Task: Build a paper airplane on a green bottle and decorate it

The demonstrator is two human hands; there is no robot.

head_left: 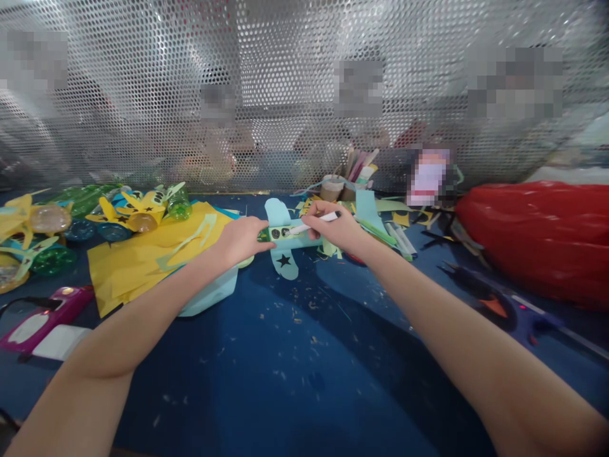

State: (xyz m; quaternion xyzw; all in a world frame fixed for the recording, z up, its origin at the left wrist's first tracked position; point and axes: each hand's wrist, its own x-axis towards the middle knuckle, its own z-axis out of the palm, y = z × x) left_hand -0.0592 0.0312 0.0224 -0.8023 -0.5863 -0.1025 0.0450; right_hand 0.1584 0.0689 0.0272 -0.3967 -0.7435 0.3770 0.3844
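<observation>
In the middle of the head view lies a toy plane (pixel 285 270) with light blue paper wings, a green plastic nose and a black star on the near wing. My left hand (pixel 243 240) grips its green nose end between thumb and fingers. A white marker (pixel 311 223) with a black end is pinched in my right hand (pixel 335 222). Its tip is at the dark oval shapes along the top of the plane's body. Part of the body passes behind my right hand.
Yellow paper sheets (pixel 143 260) and plastic-bottle crafts (pixel 143 209) lie left, beside a magenta device (pixel 52 317). To the right are markers (pixel 399 240), a blue glue gun (pixel 514 311) and a red plastic bag (pixel 537 241). A perforated silver sheet (pixel 285 76) hangs behind the blue table (pixel 266 381).
</observation>
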